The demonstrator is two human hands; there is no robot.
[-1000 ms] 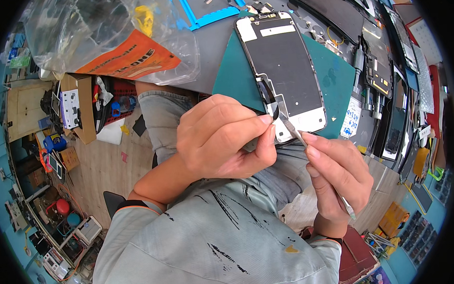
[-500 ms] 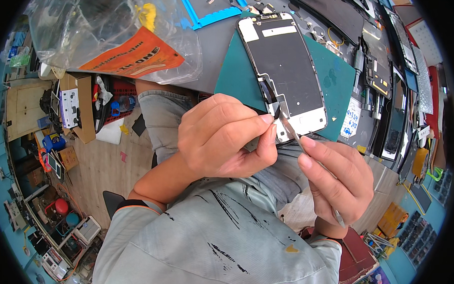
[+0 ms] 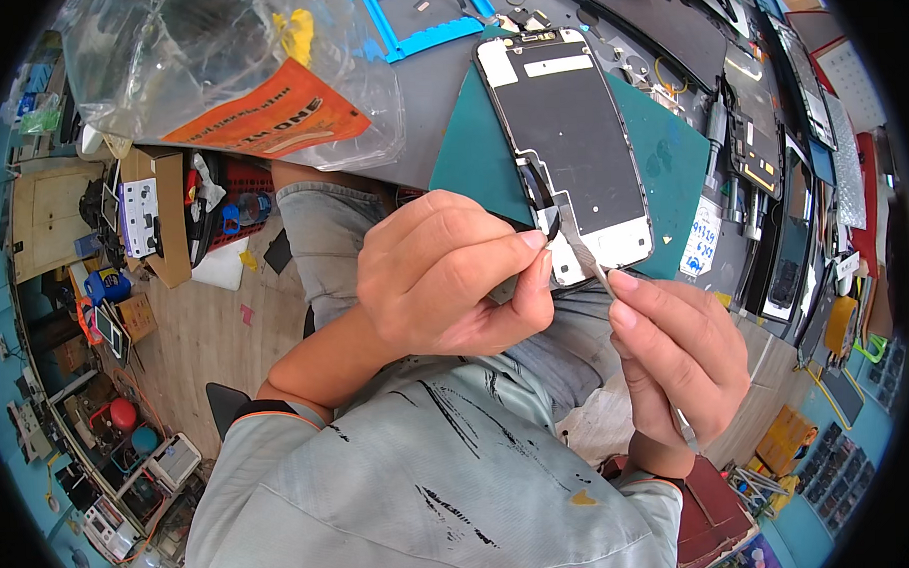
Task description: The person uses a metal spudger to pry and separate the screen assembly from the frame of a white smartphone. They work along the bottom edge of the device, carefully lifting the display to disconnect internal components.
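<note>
A phone screen assembly (image 3: 561,130) lies with its black back up on a green mat (image 3: 470,148), its white-edged lower end toward me. From its lower left part a thin dark flex cable (image 3: 541,193) is lifted. My left hand (image 3: 452,274) pinches the cable's free end between thumb and forefinger. My right hand (image 3: 685,358) is closed round a slim metal pry tool (image 3: 589,259), held like a pen. The flat tip rests at or just above the screen's lower end, right beside the cable. Whether it touches the cable I cannot tell.
A clear plastic bag (image 3: 227,67) with an orange label lies at the table's left. Behind it is a blue frame (image 3: 391,41). Small loose parts lie past the screen. Screwdrivers (image 3: 717,125) and phone parts (image 3: 755,148) crowd the right side. My legs are under the table edge.
The tool's tip has shifted slightly right and toward me, away from the cable, as my right hand moved a little right. My left hand keeps its pinch almost unmoved.
</note>
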